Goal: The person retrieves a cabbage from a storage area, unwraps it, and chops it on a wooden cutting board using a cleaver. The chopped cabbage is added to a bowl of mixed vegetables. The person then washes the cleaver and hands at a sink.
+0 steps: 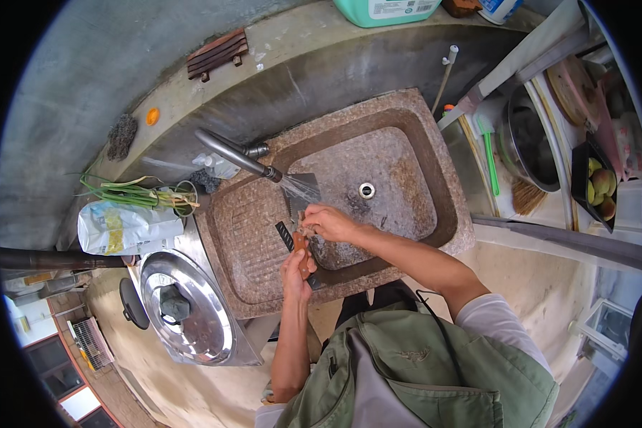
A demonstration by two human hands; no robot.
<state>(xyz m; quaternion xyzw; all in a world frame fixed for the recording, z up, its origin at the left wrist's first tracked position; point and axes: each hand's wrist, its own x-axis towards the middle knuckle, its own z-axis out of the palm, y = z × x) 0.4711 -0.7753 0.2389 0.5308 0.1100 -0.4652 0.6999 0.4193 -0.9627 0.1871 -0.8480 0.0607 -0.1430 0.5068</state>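
Observation:
My left hand [297, 275] grips the orange-brown wooden handle [302, 255] of a cleaver above the stone sink [446, 176]. Its broad grey blade [304, 195] points away from me, under water running from the metal faucet [232, 152]. In my right hand [329, 222] is a brownish, crumpled scrubber [306, 229], pinched near where blade and handle meet; its exact material is unclear. Beside the handle runs a dark patterned strip [284, 235], partly covered by my left hand. The sink's drain [366, 190] lies to the right of the blade.
A large steel lid [192, 331] sits left of the sink, near a white bag [131, 227] and green onions [134, 193]. On the back ledge stand a wooden rack [218, 53] and a teal jug [385, 13]. Rightward are a green brush [490, 155] and a metal pot [532, 139].

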